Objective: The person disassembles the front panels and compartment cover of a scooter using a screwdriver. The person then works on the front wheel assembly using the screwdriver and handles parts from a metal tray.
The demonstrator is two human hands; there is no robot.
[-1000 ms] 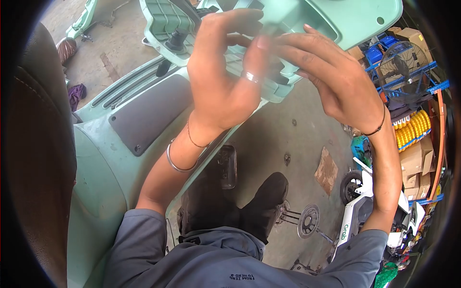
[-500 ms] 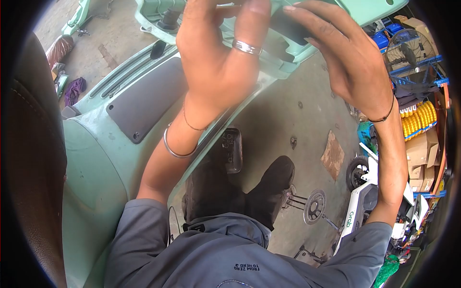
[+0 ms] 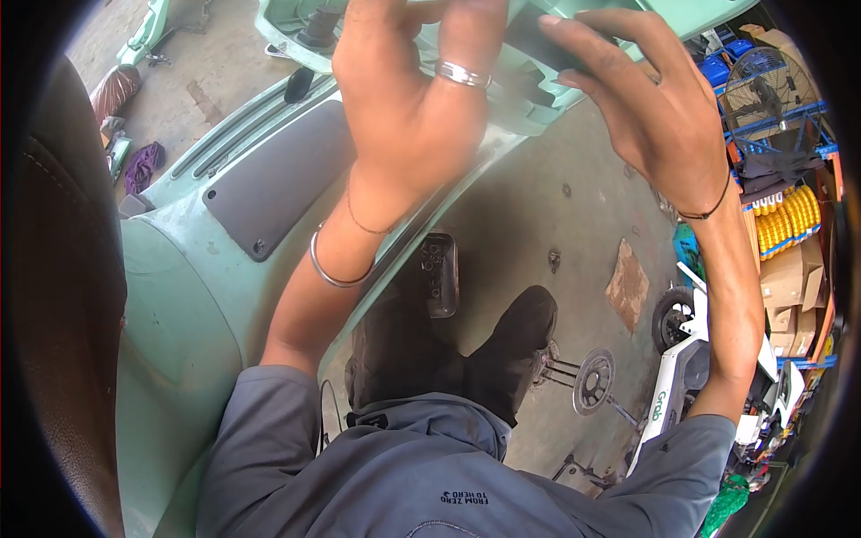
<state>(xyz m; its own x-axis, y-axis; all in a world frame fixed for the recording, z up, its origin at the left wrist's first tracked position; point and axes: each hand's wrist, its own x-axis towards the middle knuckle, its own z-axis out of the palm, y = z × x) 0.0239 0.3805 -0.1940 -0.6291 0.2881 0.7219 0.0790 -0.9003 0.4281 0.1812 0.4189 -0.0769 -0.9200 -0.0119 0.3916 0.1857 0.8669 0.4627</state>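
Observation:
My left hand [image 3: 408, 108], with a ring and a steel bangle, is raised at the top of the view over the front of a mint-green scooter [image 3: 179, 296]. Its thumb points up, and the frame's edge cuts off the fingertips, so any hold is hidden. To the right, my right hand [image 3: 659, 117] is open, its bent fingers apart and nothing visible in them. Its fingertips hover by a dark piece [image 3: 536, 40] at the scooter's front; I cannot tell whether they touch. A dark foot mat [image 3: 278, 179] lies on the scooter's floorboard.
A brown seat [image 3: 72, 296] borders the left. On the concrete floor are a metal tray [image 3: 443, 305], a brake disc [image 3: 593, 381] and a cardboard scrap [image 3: 627, 285]. Right, a white motorbike [image 3: 664, 394] stands near shelves with boxes [image 3: 791, 273] and a fan [image 3: 762, 94].
My right hand's fingers have spread further apart and its fingertips have shifted slightly. My left hand stays almost in place. The whole view has shifted a little.

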